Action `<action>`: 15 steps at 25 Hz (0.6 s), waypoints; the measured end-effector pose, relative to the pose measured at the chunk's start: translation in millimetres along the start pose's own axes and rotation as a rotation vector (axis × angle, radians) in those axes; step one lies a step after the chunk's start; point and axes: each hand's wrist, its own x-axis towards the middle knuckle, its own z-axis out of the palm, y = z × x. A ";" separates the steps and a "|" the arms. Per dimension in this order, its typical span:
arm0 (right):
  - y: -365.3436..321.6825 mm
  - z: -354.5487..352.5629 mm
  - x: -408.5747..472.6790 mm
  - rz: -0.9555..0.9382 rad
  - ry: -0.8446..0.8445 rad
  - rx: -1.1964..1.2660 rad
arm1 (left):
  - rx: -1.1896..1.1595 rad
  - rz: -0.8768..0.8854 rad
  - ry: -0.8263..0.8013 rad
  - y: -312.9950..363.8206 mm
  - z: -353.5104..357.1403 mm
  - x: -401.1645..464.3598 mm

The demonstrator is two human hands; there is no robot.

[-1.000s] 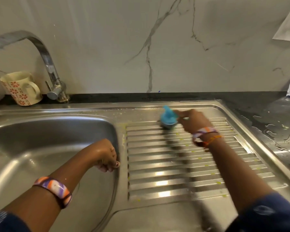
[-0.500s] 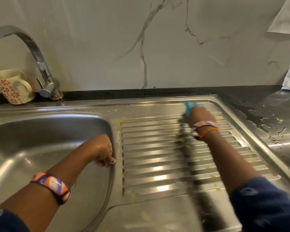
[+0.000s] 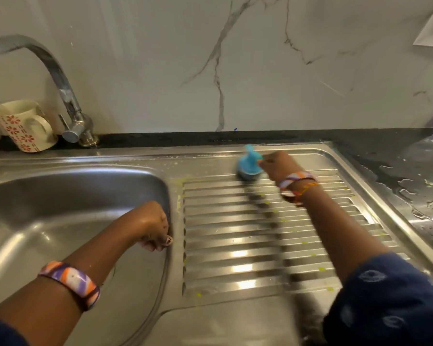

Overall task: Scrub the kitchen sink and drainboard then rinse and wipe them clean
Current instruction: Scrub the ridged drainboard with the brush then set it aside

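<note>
At the far left a mug [image 3: 23, 126] stands on the table behind the sink [image 3: 60, 211], just beside the tap [image 3: 68, 101]. My left hand [image 3: 154, 226] rests at the sink's right rim with its fingers curled under; I cannot tell whether it grips the edge or is only braced against it. To its right lies the drainboard [image 3: 248, 245], its ridges wet and flecked with yellow-green specks. My right hand [image 3: 279, 166] reaches to the far edge of the ridges and holds the blue scrubber [image 3: 249, 166], its pad pressed on the steel. I judge this to be the scrubbing step, with rinsing and wiping not yet begun. Next I should draw the scrubber along the grooves toward me, pressing firmly where the specks sit. Further right the dark table [image 3: 410, 176] carries water splashes.
</note>
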 end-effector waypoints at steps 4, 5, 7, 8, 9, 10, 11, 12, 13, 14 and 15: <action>105.3 -71.4 0.4 0.319 0.202 -0.124 | 0.013 -0.006 -0.007 -0.4 -0.8 6.2; 118.3 -81.2 0.1 0.392 0.218 -0.136 | 0.031 -0.013 -0.014 1.4 -0.5 6.3; 125.0 -85.8 2.8 0.453 0.197 -0.176 | 0.046 -0.029 -0.027 5.5 0.1 4.5; 118.3 -81.9 3.1 0.434 0.183 -0.200 | 0.038 -0.033 -0.027 6.7 0.0 3.4; 104.5 -74.0 1.5 0.396 0.166 -0.220 | 0.035 -0.030 -0.024 7.5 0.0 1.9; 84.5 -62.5 -1.7 0.331 0.143 -0.229 | 0.037 -0.022 -0.015 7.7 0.1 1.5; 60.8 -46.9 -5.6 0.247 0.114 -0.223 | 0.050 -0.012 -0.005 6.7 0.1 2.5; 33.8 -28.5 -10.6 0.157 0.083 -0.195 | 0.060 -0.006 -0.002 5.9 0.1 3.0; 3.9 -6.9 -16.1 0.073 0.048 -0.151 | 0.071 -0.004 -0.008 6.3 -0.1 2.7; -26.4 14.8 -22.6 -0.008 0.015 -0.093 | 0.078 -0.006 -0.019 7.2 -0.6 2.2; -55.0 34.7 -28.9 -0.076 -0.022 -0.030 | 0.075 -0.013 -0.033 8.3 -0.8 1.4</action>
